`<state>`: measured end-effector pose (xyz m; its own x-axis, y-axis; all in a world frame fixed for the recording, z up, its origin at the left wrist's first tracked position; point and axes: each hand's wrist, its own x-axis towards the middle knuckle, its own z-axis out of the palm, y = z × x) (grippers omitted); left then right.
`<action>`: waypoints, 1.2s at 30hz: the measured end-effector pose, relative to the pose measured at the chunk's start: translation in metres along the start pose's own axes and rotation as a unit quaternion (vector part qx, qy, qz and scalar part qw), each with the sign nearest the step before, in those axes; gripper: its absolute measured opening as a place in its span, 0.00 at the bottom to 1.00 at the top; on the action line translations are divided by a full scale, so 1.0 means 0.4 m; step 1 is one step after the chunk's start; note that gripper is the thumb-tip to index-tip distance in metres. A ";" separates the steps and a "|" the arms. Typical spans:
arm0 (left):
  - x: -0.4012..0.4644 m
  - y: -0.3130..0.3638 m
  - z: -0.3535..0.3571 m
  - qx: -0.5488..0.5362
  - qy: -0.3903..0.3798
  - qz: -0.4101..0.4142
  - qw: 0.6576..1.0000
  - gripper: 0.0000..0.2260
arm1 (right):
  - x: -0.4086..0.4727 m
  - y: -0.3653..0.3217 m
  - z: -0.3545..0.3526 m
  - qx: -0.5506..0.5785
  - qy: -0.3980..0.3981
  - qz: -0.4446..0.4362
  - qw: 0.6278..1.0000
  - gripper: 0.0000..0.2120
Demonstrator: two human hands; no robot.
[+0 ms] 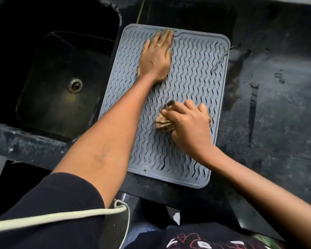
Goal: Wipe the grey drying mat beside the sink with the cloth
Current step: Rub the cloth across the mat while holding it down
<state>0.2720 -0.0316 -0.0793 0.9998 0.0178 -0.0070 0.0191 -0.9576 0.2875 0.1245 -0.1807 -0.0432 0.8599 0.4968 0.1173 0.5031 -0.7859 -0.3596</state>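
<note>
Grey ridged drying mat [192, 83] on dark counter [276, 105], right of sink [61, 83]. Left hand [155, 58] flat, unclenched, on mat's far part. Right hand [188, 126] clutches crumpled cloth [162, 123] mid-mat.

Left hand [155, 58] flat, palm down, fingers straight and together, arm stretched forward, ring on one finger. Right hand [188, 126] nearer body, fingers curled closed around bunched cloth [164, 123], knuckles up.
</note>
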 end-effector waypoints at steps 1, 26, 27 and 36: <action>0.001 0.000 -0.001 -0.001 0.002 -0.001 1.000 0.22 | 0.005 -0.002 -0.017 0.057 -0.011 0.016 0.998 0.15; 0.002 0.002 -0.001 0.031 -0.015 0.000 0.999 0.24 | 0.044 -0.006 -0.027 0.132 0.098 0.143 0.976 0.10; 0.003 0.002 -0.002 0.033 -0.024 0.002 0.999 0.25 | 0.095 0.020 -0.037 0.145 0.138 0.174 0.964 0.12; -0.123 -0.012 0.005 0.021 -0.033 0.033 0.999 0.25 | 0.258 0.087 0.020 -0.093 0.056 0.149 0.983 0.20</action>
<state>0.2225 -0.0284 -0.0821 0.9966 -0.0630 -0.0524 -0.0481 -0.9674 0.2485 0.2300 -0.1539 -0.0510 0.9703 0.1989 0.1379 0.2258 -0.9489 -0.2203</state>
